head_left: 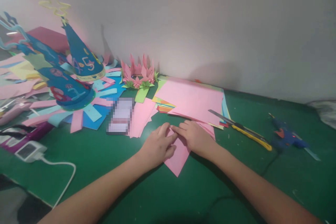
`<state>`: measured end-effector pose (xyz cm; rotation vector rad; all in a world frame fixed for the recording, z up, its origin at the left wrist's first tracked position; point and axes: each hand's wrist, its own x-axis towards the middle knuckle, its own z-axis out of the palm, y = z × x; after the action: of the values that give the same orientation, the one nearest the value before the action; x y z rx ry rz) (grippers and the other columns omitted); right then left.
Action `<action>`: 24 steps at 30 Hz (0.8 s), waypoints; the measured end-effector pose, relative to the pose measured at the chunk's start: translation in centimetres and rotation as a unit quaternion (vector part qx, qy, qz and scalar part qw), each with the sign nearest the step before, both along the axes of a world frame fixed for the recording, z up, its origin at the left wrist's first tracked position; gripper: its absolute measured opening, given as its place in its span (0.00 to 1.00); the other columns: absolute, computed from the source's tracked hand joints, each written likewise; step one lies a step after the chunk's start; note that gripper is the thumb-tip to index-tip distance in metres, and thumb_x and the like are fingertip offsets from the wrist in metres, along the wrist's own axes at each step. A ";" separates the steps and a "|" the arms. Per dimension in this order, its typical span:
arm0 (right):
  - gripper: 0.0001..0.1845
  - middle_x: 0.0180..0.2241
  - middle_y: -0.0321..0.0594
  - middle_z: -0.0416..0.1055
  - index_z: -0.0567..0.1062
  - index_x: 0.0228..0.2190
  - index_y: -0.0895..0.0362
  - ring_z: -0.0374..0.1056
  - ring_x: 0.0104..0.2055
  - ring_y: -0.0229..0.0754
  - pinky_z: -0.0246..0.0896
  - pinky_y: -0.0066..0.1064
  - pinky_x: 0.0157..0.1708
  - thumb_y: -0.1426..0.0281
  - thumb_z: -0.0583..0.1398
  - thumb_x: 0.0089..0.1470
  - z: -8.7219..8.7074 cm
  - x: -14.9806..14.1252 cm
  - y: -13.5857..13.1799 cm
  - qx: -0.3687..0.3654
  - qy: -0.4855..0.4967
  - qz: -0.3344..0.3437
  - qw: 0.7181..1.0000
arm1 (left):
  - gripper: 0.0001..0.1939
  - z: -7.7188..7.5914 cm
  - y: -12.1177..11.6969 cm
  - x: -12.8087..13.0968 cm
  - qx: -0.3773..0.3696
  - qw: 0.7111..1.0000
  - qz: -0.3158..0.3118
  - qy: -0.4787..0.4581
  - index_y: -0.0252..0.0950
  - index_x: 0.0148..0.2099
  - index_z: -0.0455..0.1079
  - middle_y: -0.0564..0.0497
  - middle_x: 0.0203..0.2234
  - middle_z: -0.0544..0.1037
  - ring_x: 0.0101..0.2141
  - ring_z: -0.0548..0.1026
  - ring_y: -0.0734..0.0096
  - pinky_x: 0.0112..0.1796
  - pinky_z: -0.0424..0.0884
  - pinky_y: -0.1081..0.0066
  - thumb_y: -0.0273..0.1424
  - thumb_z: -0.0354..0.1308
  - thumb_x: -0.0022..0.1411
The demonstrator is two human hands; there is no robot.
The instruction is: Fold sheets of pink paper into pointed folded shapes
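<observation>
Pink paper [177, 163], plain and tapered to a near point, is laid on the green table [147, 196], pressed by fingers of the left hand [157, 145] and right hand [198, 138]; whether pinched cannot be told.

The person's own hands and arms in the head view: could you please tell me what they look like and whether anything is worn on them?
The left hand and right hand are bare, without gloves. The left forearm and right forearm are slender and uncovered; no watch or bracelet shows at either wrist. Details of the fingernails are too small to tell.
</observation>
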<state>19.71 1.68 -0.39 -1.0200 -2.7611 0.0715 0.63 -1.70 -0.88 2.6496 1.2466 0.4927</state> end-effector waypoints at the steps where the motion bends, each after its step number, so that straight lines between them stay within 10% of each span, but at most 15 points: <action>1: 0.20 0.28 0.43 0.67 0.71 0.48 0.62 0.56 0.30 0.43 0.50 0.34 0.30 0.80 0.51 0.56 -0.1 0.4 -0.2 0.010 0.001 0.000 1.000 | 0.19 0.0 0.0 0.0 0.001 1.000 0.003 0.005 0.36 0.53 0.65 0.41 0.44 0.61 0.38 0.66 0.63 0.39 0.70 0.61 0.29 0.52 0.58; 15: 0.16 0.26 0.44 0.68 0.74 0.24 0.60 0.61 0.32 0.44 0.58 0.37 0.34 0.83 0.49 0.49 0.1 3.5 -2.2 0.087 0.143 -0.096 0.981 | 0.17 0.7 0.0 -0.1 -0.024 0.999 -0.027 -0.001 0.36 0.53 0.63 0.45 0.50 0.67 0.48 0.64 0.58 0.49 0.66 0.59 0.29 0.50 0.61; 24: 0.10 0.36 0.45 0.70 0.74 0.38 0.58 0.64 0.41 0.48 0.60 0.41 0.42 0.68 0.57 0.55 0.0 1.8 -2.2 -0.008 0.168 -0.156 0.973 | 0.19 0.5 -0.2 0.0 -0.029 0.999 -0.013 -0.003 0.36 0.54 0.62 0.44 0.49 0.67 0.48 0.65 0.58 0.48 0.66 0.59 0.30 0.50 0.60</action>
<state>21.48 -0.53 -0.36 -1.2998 -2.2772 0.2000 0.62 -1.93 -0.39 2.6109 1.2045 0.4525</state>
